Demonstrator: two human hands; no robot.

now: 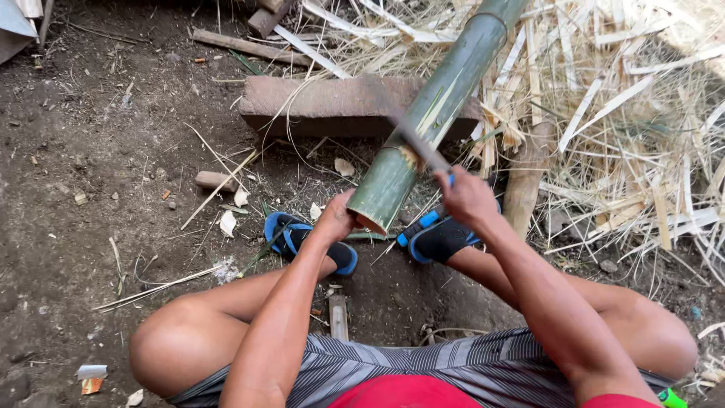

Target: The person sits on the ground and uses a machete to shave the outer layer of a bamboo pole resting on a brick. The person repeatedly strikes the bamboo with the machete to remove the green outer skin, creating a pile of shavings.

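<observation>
— green bamboo pole (434,106): where is it, and who holds it?
— it slants over a brown block (325,104); left hand (336,219) cups its cut lower end.
— and the right hand (468,198)?
— closed around a blade's handle, the blade (411,136) lying across the pole, where pale strips show.

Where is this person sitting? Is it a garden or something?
Probably an outdoor yard used for cutting bamboo: bare dirt ground, a heap of pale bamboo strips, and a green bamboo pole resting on a wooden block.
</observation>
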